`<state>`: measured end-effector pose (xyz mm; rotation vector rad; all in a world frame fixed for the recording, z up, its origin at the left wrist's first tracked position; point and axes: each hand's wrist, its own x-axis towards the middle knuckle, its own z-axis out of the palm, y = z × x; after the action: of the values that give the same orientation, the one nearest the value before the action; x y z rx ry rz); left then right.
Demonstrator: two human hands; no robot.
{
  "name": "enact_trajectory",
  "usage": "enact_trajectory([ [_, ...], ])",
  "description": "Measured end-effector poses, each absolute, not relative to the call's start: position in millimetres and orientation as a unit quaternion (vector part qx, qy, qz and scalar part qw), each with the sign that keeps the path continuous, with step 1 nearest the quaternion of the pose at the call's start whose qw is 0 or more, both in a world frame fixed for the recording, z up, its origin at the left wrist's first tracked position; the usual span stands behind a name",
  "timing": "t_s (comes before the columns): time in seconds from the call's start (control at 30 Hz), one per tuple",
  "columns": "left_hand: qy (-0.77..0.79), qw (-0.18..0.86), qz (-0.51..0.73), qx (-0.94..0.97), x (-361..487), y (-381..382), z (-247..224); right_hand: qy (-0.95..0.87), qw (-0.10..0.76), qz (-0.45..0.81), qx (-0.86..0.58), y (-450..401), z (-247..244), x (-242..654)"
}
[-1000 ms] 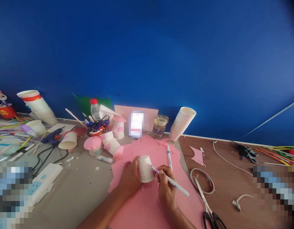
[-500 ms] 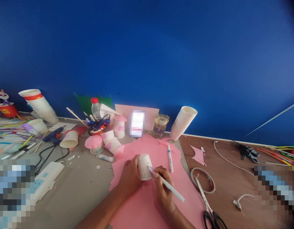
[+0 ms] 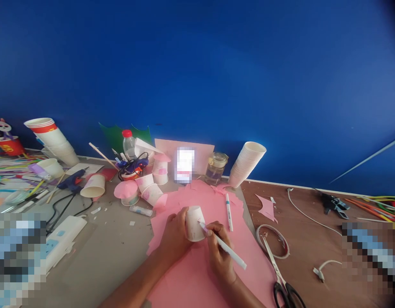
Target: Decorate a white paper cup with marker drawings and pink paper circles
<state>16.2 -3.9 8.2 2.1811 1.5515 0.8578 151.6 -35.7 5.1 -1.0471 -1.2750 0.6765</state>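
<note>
Above pink sheet point(image 3: 191, 282): left grip point(image 3: 175, 235), right grip point(image 3: 220, 252), both bare human hands, slim fingers point(image 3: 183, 216); forearms point(image 3: 135, 282) bare, tapering to wrists point(image 3: 163, 256).

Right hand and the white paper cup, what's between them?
The marker: in the head view, its purple front end spans from the right hand to the paper cup.

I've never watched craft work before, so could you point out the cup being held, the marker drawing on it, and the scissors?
Cup point(image 3: 193, 226): head view, on its white side wall.
Held marker point(image 3: 230, 251): head view, on its white barrel.
Scissors point(image 3: 276, 268): head view, on the metal blades.
</note>
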Motion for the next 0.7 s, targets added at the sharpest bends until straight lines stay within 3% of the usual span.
enact_trajectory([
  [0.7,0.540,0.177,0.308,0.763,15.6,-4.4,7.0,-0.555,0.632,0.321,-0.436,-37.7,-1.7,154.0],
])
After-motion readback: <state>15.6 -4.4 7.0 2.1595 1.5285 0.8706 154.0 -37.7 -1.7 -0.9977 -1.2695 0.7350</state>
